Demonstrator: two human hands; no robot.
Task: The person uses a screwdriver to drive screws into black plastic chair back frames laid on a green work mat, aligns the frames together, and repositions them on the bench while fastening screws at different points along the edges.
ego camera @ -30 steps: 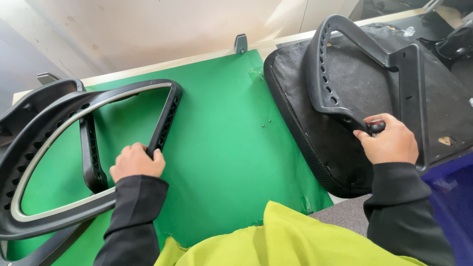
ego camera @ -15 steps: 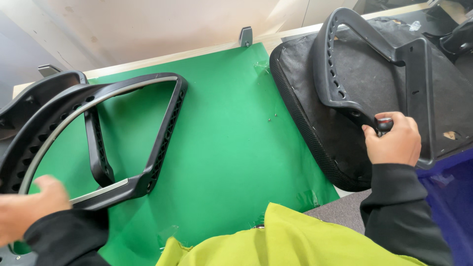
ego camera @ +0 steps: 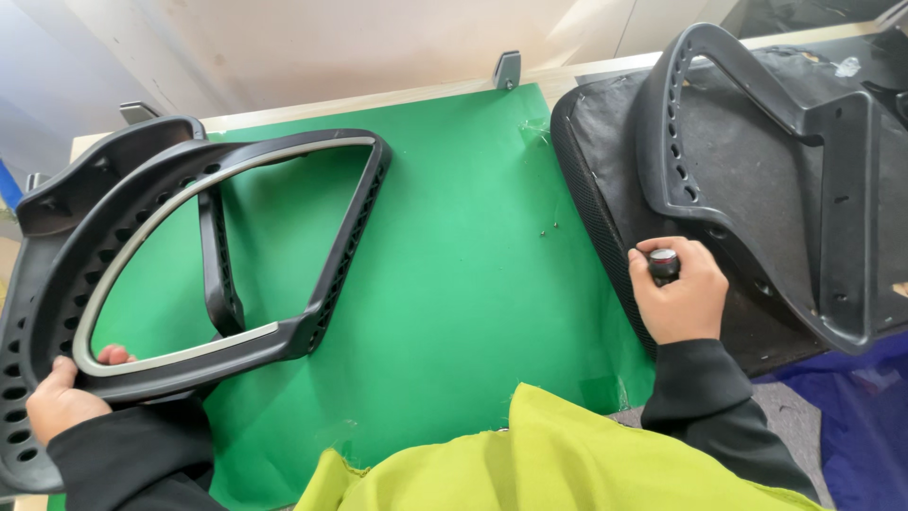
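My left hand (ego camera: 66,397) grips the near edge of a black plastic chair-back frame (ego camera: 345,237) with a grey inner rim, which lies on the green mat (ego camera: 454,284). A second black frame piece (ego camera: 57,189) sits under it at the left. My right hand (ego camera: 676,293) is closed around a small black tool handle with a red ring (ego camera: 663,263), pressed against a black chair seat (ego camera: 615,142) lying upside down at the right. A black perforated plastic frame (ego camera: 842,189) rests on that seat.
The green mat covers a wooden table whose far edge (ego camera: 426,92) carries a small metal clamp (ego camera: 507,69). Two tiny screws (ego camera: 549,228) lie on the mat near the seat. Blue fabric (ego camera: 861,397) shows at the lower right, a yellow-green garment (ego camera: 530,464) at the bottom.
My left hand has left the frame's inner bar and taken hold of its near-left edge; the frame has shifted to the right. My right hand stays on the tool at the seat.
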